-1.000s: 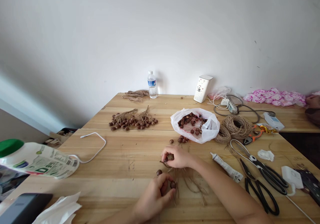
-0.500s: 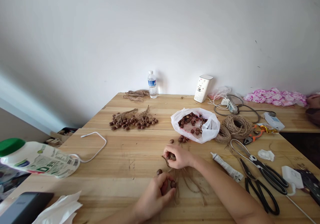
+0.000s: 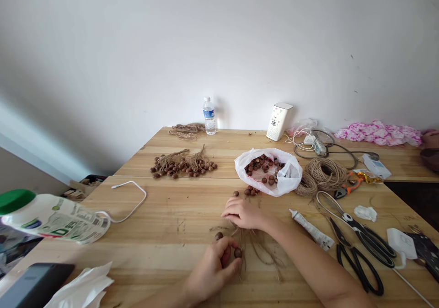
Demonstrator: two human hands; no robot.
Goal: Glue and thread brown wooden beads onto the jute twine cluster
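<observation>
My left hand is closed at the front of the table, with a round brown nut between its thumb and fingers. Another brown nut shows just above its knuckles. My right hand is a little farther off, back upward, its fingers pressed together and pointing left; whatever they hold is hidden. Thin strands of twine lie on the wood below that hand, and a short twine end sticks out to its left. Beyond it lie a few loose nuts.
A white plastic bag of nuts stands behind my hands, twine coils beside it. Bundled nuts on twine lie back left. To the right are a tube, black-handled scissors and shears. A water bottle stands behind.
My right hand has turned palm down, its fingers reaching further left, and what showed inside it is now hidden. A twine end now shows below it. My left hand has not moved.
</observation>
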